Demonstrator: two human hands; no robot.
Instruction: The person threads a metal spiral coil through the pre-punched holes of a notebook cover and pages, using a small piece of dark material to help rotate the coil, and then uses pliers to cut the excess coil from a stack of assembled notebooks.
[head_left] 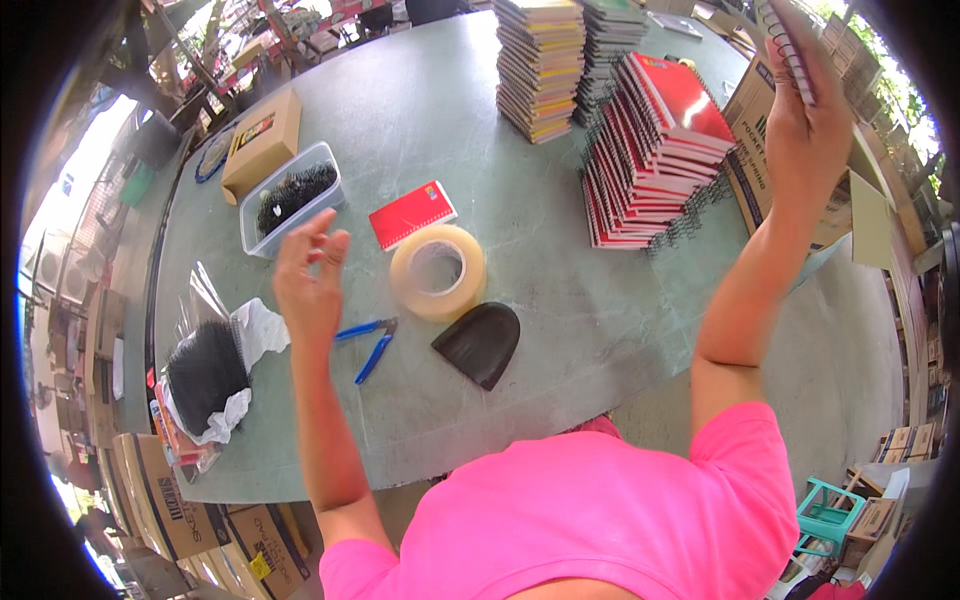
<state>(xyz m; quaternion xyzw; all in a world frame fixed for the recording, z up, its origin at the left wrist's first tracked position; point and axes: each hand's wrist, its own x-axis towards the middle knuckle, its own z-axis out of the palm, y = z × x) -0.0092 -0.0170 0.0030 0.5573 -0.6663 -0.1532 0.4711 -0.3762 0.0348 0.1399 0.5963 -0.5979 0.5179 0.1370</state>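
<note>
Fingers of the right hand (812,140) pinch a spiral notebook (790,55), up high at the top right and off the table (560,270). It is seen on its edge, so I can't tell its cover. The left hand (308,285) looks like it holds nothing; its fingers are bent and a bit apart.

Near the left hand is a clear tub (250,235) with black wire coils (295,195) in it. A bump from that hand could tip it and spill the coils. The blue cutters (376,357) lie open by the left arm, so a sleeve or arm could push them. On the right, the stack of red notebooks (660,150) is messy, with wires poking out. A knock could make it slide, and wires could hook together and bend.

For writing, the small red notebook (408,214) by the tape roll (404,275) has a little colored mark, and the top red one in the stack has one too. The small brown box (265,140) wears a dark, bright-colored label. Farther out, the big box (752,150) on the right and the floor boxes (165,490) have dark printed letters.
</note>
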